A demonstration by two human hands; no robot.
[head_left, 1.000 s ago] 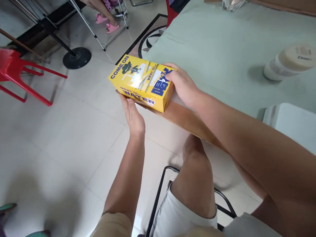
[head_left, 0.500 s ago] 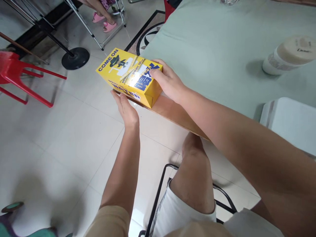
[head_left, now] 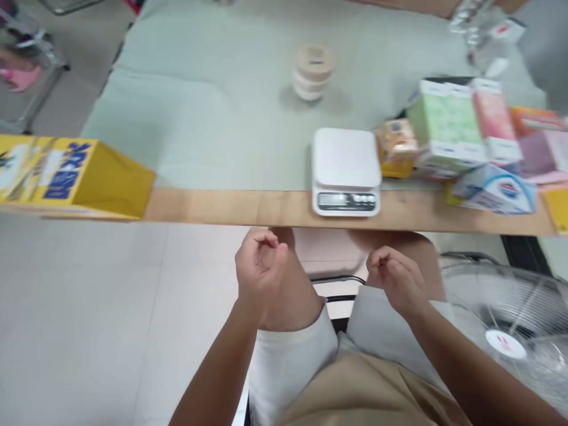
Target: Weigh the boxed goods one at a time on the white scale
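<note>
My left hand [head_left: 260, 269] and my right hand [head_left: 396, 278] hover over my knees, just below the table's wooden front edge [head_left: 248, 207]. Both have loosely curled fingers and nothing in them. The yellow box with blue lettering [head_left: 71, 177] lies on the table's left end, far left of my left hand. A white kitchen scale [head_left: 346, 171] stands on the table straight above my hands. The picture is blurred by motion.
A beige tape roll [head_left: 313, 71] stands mid-table on the pale green cover [head_left: 213, 100]. Several coloured cartons [head_left: 465, 136] crowd the right side. A floor fan [head_left: 506, 331] stands at the lower right. Pink slippers [head_left: 20, 77] show at the far left.
Both hands let go of the yellow box and drew back to my lap. The view swung right, bringing the scale, the cartons and the fan into sight.
</note>
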